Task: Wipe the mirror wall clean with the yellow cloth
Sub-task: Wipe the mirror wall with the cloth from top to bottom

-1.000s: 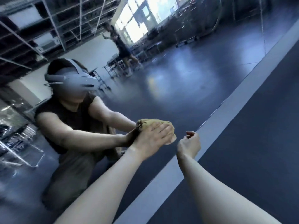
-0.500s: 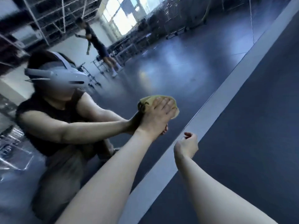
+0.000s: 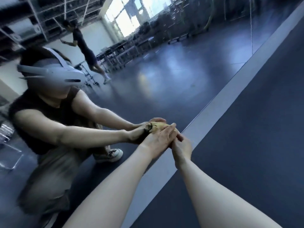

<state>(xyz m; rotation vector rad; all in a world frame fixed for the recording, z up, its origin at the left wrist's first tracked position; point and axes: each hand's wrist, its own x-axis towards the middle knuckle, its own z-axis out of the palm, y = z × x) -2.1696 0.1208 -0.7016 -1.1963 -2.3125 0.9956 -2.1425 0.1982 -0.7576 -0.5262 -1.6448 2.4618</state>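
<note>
Yellow cloth (image 3: 157,127) is pressed against the mirror wall (image 3: 189,76), low down, just above the pale strip (image 3: 218,111) along the bottom edge of the glass. It is bunched and mostly covered by the left hand (image 3: 156,140); only its far-left part is seen. Left fingers (image 3: 167,130) are laid over it nearly straight and held together, tips toward the glass. Thumb is hidden.

Right hand (image 3: 182,146) is placed just right of the left hand, touching its near edge. Its fingers are curled. Whether any cloth is pinched by them cannot be told, as the left hand is in front. Both forearms are bare and stretched out from the near edge of the view.

Dark floor (image 3: 255,153) is seen right of the strip. View is tilted, so the strip runs diagonally from near left to far right.

In the glass, the person's reflection (image 3: 49,122) is seen at left: crouched, white headset (image 3: 54,74), dark sleeveless top, khaki trousers, 1 sneaker (image 3: 110,155) with a pale sole. 2 reflected arms are seen reaching to the cloth. A 2nd person (image 3: 85,46) is reflected farther back, standing, in dark clothes. Bright windows (image 3: 128,17), metal tables (image 3: 120,51) and ceiling racks (image 3: 49,12) are also reflected. Specks (image 3: 164,15) are seen on the glass near the windows, too blurred to be identified.
</note>
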